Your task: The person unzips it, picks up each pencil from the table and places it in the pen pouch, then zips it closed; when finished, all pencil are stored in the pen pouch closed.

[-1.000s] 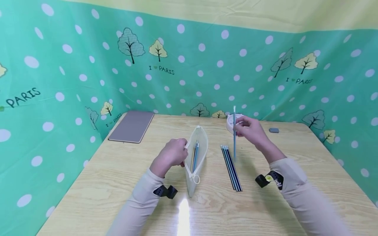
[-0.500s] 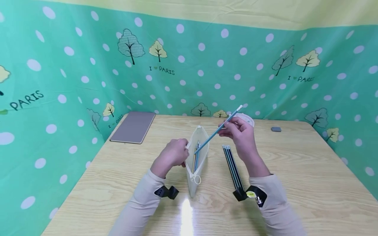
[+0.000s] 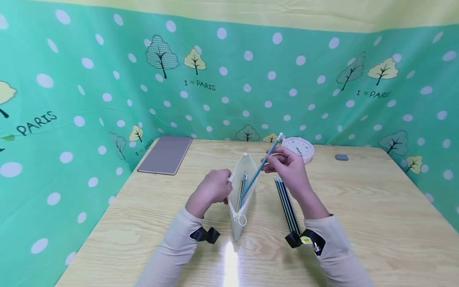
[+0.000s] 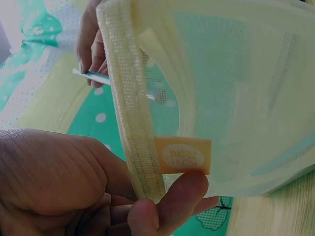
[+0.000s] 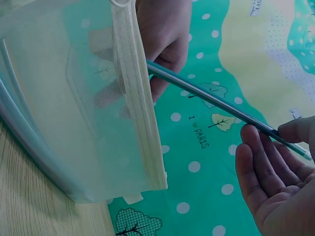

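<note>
My left hand [image 3: 213, 187] pinches the left rim of a cream mesh zip pencil case [image 3: 235, 227], holding its mouth open. In the left wrist view the fingers grip the zip edge beside a small orange label [image 4: 183, 155]. Several pencils [image 3: 242, 187] lean inside the case. My right hand [image 3: 289, 169] pinches a blue pencil [image 3: 263, 161] near its white-tipped end. That pencil slants down to the left, its lower end inside the mouth of the case. To the right, a row of dark striped pencils [image 3: 288, 205] lies on the table, partly under my right wrist.
A grey notebook [image 3: 165, 155] lies at the back left of the wooden table [image 3: 143, 223]. A round pink-rimmed clock [image 3: 299, 148] stands behind my right hand, with a grey-blue eraser [image 3: 342, 157] farther right. A green dotted cloth [image 3: 229, 87] hangs behind the table.
My right hand has moved left from beside the clock, tilting the blue pencil from upright and lowering its end into the case. The left hand keeps its grip on the rim.
</note>
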Demonstrator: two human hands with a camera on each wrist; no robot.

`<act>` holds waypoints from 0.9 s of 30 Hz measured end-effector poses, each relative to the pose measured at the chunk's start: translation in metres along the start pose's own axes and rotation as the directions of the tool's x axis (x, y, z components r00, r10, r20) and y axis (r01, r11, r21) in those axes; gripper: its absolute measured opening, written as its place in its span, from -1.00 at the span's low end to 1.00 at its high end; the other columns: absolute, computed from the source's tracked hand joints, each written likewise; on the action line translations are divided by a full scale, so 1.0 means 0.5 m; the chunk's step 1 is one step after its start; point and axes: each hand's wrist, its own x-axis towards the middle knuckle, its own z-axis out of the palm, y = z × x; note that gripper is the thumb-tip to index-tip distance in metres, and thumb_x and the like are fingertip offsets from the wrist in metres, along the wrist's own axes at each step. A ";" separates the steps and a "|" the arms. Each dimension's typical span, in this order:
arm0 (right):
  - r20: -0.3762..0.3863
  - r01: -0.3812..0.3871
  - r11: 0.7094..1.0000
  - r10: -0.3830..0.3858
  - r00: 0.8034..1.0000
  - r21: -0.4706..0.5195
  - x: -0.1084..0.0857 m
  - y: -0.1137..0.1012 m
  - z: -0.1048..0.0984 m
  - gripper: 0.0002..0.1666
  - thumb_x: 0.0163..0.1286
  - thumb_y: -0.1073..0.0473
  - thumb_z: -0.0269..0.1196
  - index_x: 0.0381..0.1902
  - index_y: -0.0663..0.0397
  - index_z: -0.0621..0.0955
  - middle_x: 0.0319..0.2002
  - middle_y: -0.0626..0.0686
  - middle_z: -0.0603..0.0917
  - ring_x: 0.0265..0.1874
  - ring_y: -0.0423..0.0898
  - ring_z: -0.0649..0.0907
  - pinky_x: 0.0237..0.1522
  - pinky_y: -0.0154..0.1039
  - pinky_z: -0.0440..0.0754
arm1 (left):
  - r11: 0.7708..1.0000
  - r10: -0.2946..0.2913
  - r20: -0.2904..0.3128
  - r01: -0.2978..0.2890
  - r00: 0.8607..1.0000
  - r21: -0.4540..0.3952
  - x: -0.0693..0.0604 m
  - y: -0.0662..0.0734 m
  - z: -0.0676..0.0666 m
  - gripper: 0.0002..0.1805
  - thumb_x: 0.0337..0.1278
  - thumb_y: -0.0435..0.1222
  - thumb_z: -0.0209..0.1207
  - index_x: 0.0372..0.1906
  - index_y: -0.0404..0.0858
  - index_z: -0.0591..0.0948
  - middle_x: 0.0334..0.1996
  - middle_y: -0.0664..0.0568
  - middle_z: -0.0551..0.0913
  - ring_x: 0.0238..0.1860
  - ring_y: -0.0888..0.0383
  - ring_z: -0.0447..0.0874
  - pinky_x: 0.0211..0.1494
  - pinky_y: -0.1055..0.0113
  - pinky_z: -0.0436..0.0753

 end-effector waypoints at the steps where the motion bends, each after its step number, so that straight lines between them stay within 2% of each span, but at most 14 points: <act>1: 0.004 0.002 1.000 -0.002 1.000 -0.003 -0.002 0.000 0.000 -0.83 0.50 0.44 0.14 -0.03 0.48 0.55 -0.31 0.05 0.80 -0.42 -0.22 0.78 -0.23 -0.28 0.78 | 1.000 0.002 0.002 -0.002 1.000 0.000 0.000 0.001 0.001 -0.76 0.41 -0.47 0.02 0.02 -0.44 0.62 -0.40 -0.13 0.74 -0.63 0.14 0.71 -0.55 0.36 0.62; 6: 0.034 0.001 1.000 0.000 0.999 -0.017 -0.008 0.008 0.009 -0.80 0.49 0.45 0.14 0.00 0.50 0.53 -0.34 0.04 0.79 -0.44 -0.23 0.77 -0.23 -0.28 0.78 | 1.000 -0.014 0.009 0.014 1.000 0.004 0.001 0.004 0.002 -0.76 0.42 -0.47 0.03 0.04 -0.44 0.61 -0.38 -0.15 0.74 -0.62 0.15 0.71 -0.58 0.38 0.60; 11: 0.088 -0.020 0.993 0.030 0.996 -0.115 -0.013 0.022 0.031 -0.77 0.46 0.42 0.20 0.00 0.52 0.54 -0.33 0.27 0.79 -0.48 -0.25 0.75 -0.28 -0.31 0.76 | 1.000 -0.013 0.012 0.013 1.000 -0.008 0.003 0.004 0.000 -0.77 0.42 -0.47 0.03 0.04 -0.44 0.60 -0.37 -0.15 0.72 -0.61 0.14 0.71 -0.59 0.40 0.59; 18: 0.173 -0.047 0.978 0.083 0.981 -0.205 -0.020 0.032 0.048 -0.76 0.43 0.36 0.24 -0.02 0.46 0.58 -0.37 0.31 0.78 -0.53 -0.13 0.74 -0.41 -0.27 0.72 | 0.999 -0.019 0.015 0.019 1.000 -0.027 0.005 0.004 0.000 -0.78 0.40 -0.48 0.05 0.02 -0.43 0.61 -0.44 -0.11 0.68 -0.62 0.13 0.70 -0.59 0.39 0.60; 27: 0.246 -0.012 0.933 0.108 0.963 -0.361 -0.019 0.037 0.042 -0.77 0.44 0.31 0.28 -0.04 0.39 0.61 -0.33 0.27 0.80 -0.55 -0.06 0.74 -0.50 -0.19 0.71 | 0.999 -0.012 0.008 0.012 1.000 -0.035 0.003 0.004 0.002 -0.79 0.37 -0.49 0.05 -0.01 -0.43 0.61 -0.46 -0.11 0.68 -0.63 0.12 0.70 -0.59 0.37 0.61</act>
